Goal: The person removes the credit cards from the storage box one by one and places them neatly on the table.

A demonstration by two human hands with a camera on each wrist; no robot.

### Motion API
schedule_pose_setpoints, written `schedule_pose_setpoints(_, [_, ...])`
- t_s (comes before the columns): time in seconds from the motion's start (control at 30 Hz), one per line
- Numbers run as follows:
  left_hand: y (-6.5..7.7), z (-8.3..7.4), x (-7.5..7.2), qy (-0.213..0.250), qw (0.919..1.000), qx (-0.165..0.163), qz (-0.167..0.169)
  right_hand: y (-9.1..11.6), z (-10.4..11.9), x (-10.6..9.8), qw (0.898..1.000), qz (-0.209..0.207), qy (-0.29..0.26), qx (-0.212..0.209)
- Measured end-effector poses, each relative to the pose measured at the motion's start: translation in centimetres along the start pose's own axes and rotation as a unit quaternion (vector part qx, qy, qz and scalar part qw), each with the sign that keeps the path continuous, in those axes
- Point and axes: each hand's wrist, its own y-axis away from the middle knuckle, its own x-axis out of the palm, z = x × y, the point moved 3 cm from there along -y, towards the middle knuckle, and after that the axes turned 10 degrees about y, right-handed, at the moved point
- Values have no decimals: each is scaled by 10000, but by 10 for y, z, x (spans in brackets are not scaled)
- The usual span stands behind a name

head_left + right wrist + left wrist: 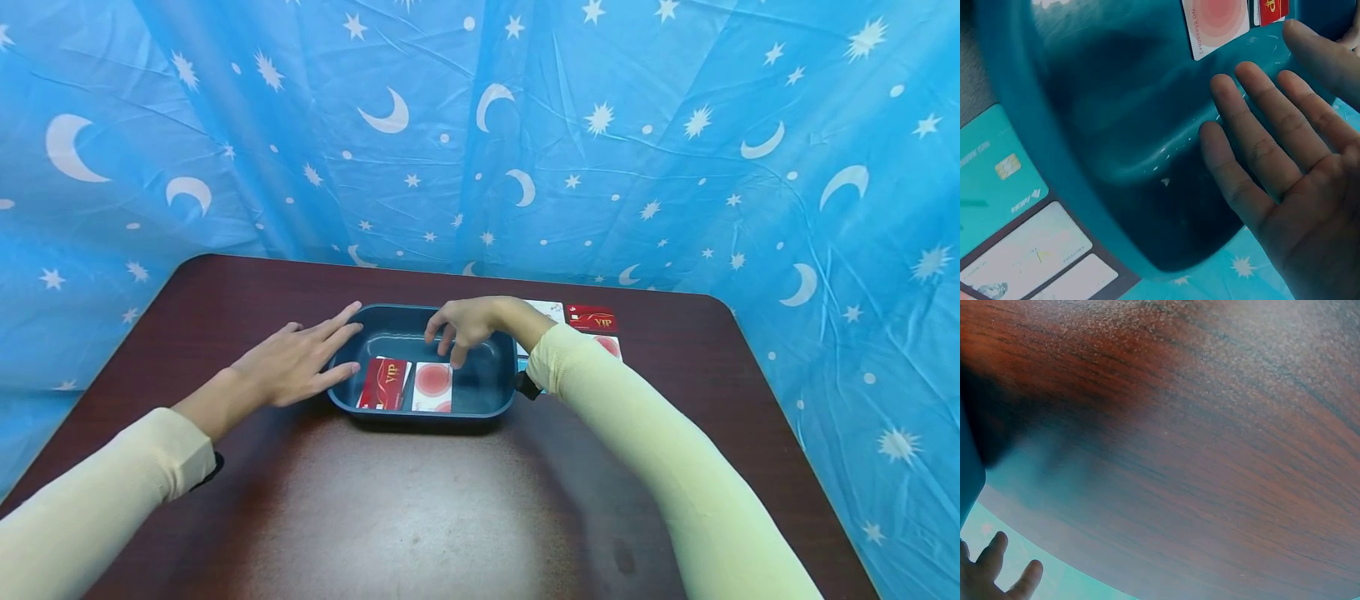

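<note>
Red VIP card [385,385], pink-circled card [432,389]: inside blue tray [438,415] | left hand [296,363] spread at rim; right hand [471,323] loosely spread above, holding nothing | likely light, stiff, slick; pinch edges

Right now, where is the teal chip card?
In the right wrist view, the teal chip card lies at the left edge, outside the blue tray and beside a white card.

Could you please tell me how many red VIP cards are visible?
2. One red VIP card lies in the blue tray; the other VIP card lies on the table, right of the tray in the head view. More may be hidden behind the right sleeve.
</note>
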Motion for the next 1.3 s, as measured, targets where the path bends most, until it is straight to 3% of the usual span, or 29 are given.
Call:
schedule_pose_setpoints(0.3, [1, 0, 0, 59, 10000, -40, 27, -12, 1, 4, 9983, 360, -191, 409])
schedule_pose_setpoints(0.57, [-1, 0, 0, 88, 10000, -22, 32, -21, 4, 8, 9965, 389, -253, 696])
schedule_pose_setpoints(0.83, [0, 0, 1, 135, 9999, 2, 28, -24, 10, 13, 9980, 301, -70, 554])
schedule_pose_setpoints(1.3, [0, 3, 3, 216, 9998, -19, -42, -30, 14, 18, 9960, 525, -80, 721])
